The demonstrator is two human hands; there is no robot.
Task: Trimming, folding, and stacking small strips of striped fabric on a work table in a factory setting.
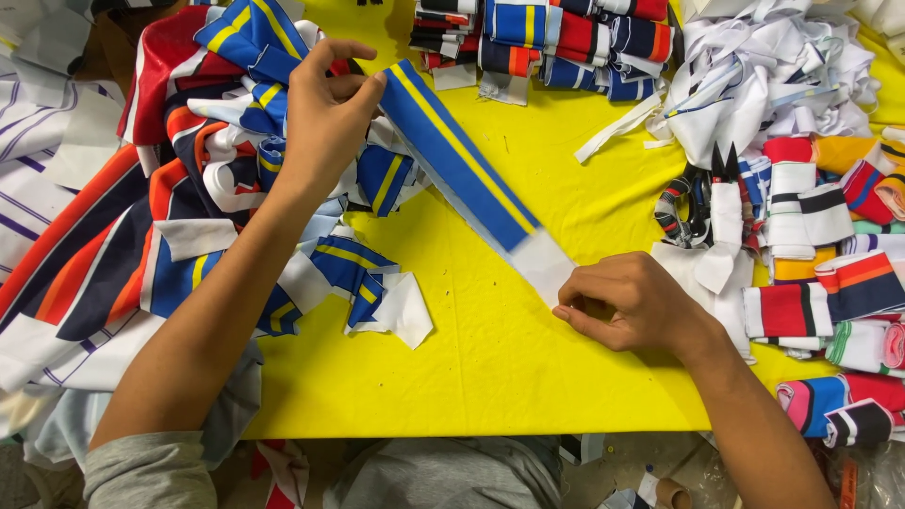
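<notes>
A long blue fabric strip with a yellow stripe point(452, 155) and a white end lies stretched diagonally over the yellow cloth point(490, 349). My left hand point(325, 113) pinches its upper end beside the pile of striped pieces point(189, 198). Lower down, my right hand point(627, 302) grips the white end of the same strip, fingers curled on it.
Folded striped strips are stacked at the top point(547, 42). A heap of white strips point(773, 75) sits top right. Black scissors point(698, 193) lie beside rolled striped bands point(830, 264) on the right. White striped fabric point(38, 160) lies at the left edge.
</notes>
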